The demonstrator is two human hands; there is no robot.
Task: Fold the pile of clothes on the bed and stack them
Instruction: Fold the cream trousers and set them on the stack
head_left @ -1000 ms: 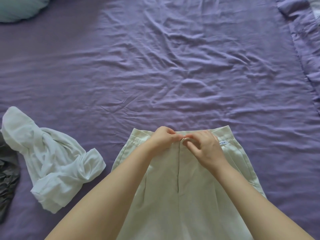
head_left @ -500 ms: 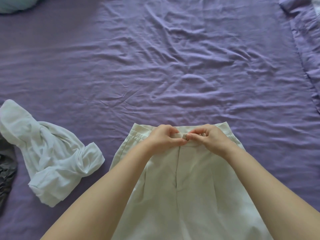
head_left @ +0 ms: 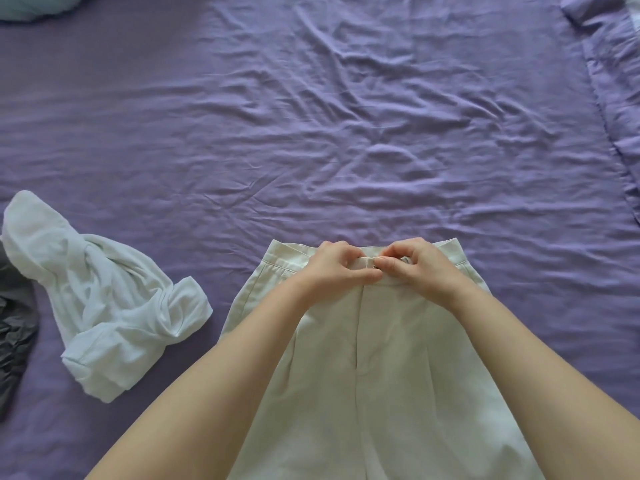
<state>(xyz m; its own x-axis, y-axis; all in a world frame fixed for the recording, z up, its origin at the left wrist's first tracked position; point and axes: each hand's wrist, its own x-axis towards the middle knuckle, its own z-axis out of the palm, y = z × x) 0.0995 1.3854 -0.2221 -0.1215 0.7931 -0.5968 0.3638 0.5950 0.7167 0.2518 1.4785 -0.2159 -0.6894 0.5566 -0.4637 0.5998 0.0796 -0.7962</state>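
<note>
The trousers lie flat on the bed, waistband away from the person, both hands meeting on it. A crumpled shirt lies to their left, a bunched garment beyond it.

wrinkled purple bed sheet is lying open beyond the cream trousers; a crumpled white garment and dark cloth are crowding the left.
</note>
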